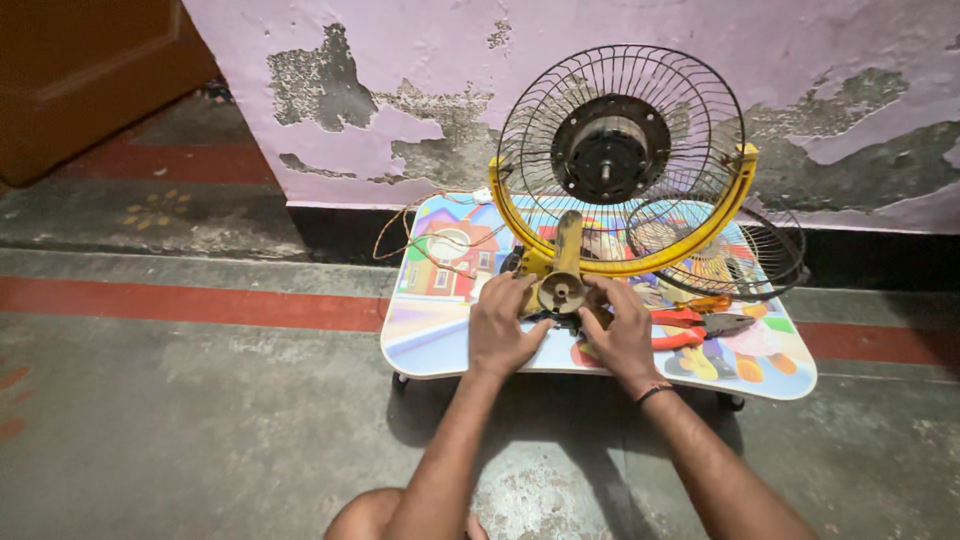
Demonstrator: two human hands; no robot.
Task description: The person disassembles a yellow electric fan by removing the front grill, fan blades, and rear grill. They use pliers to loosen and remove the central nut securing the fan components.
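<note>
Nearest, left hand (503, 322) & right hand (620, 330) both grip the fan base (562, 292) at front of a small cartoon-print table (440, 335); red pliers (690, 328) just right; loose grille (722, 245) leans behind; fan motor cage (620, 150) upright w/ yellow rim; tangled wire (425, 240) left; peeling pink wall (400, 70) beyond.

A low table (430, 335) with a colourful cartoon-printed top stands on a grey concrete floor (180, 420) crossed by a red stripe (200, 305), set against a pink wall (400, 60) with large patches of flaked paint. On the table lie red-handled pliers (700, 325), a loose wire grille (735, 250) towards the right rear, and a thin tangled cord (420, 225) at the left rear corner. A brown wooden door (90, 70) occupies the upper left corner.
</note>
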